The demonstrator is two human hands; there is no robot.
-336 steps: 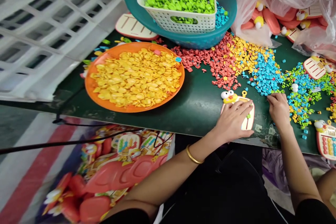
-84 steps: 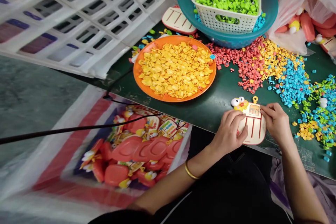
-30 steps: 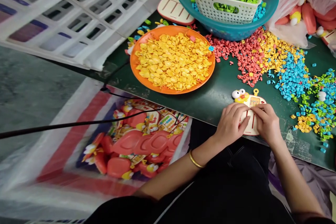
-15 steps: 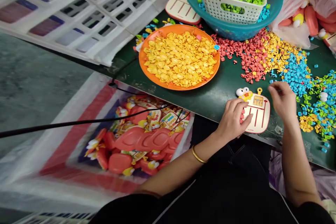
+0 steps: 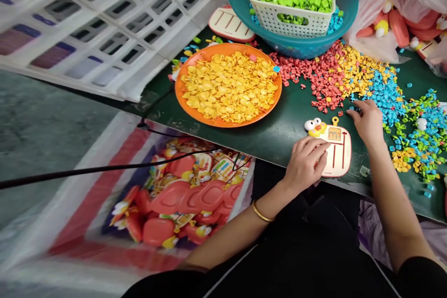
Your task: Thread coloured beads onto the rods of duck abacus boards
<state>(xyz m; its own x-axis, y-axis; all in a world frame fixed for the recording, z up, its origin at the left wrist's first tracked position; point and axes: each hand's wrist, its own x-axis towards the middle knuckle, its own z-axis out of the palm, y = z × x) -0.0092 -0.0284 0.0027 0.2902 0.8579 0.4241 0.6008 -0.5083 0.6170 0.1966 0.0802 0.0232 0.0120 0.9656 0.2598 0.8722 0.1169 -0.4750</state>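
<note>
A cream toy board (image 5: 338,156) with red slots, a red rim, a yellow ring on top and a bug-eyed yellow duck-like head (image 5: 315,126) at its upper left lies on the green table. My left hand (image 5: 307,158) grips its left side, fingers curled over the face and hiding the leftmost slot. To the right of the board, my right hand (image 5: 367,122) hovers by the edge of the small blue pieces (image 5: 387,95) and red pieces (image 5: 326,79). Its thumb and forefinger are apart, and nothing shows between them.
An orange plate (image 5: 179,102) of yellow pieces stands left of the board. Behind are a teal basin (image 5: 296,46) and a white basket (image 5: 293,28) of green pieces. A white crate (image 5: 115,23) leans at left. Below the table edge, a lined box (image 5: 75,223) holds red toys; a black cable (image 5: 104,168) crosses it.
My right hand has shifted slightly up, toward the coloured pieces, and its fingers have spread. My left hand now covers the red pieces seen before in the leftmost slot. The whole view has shifted slightly.
</note>
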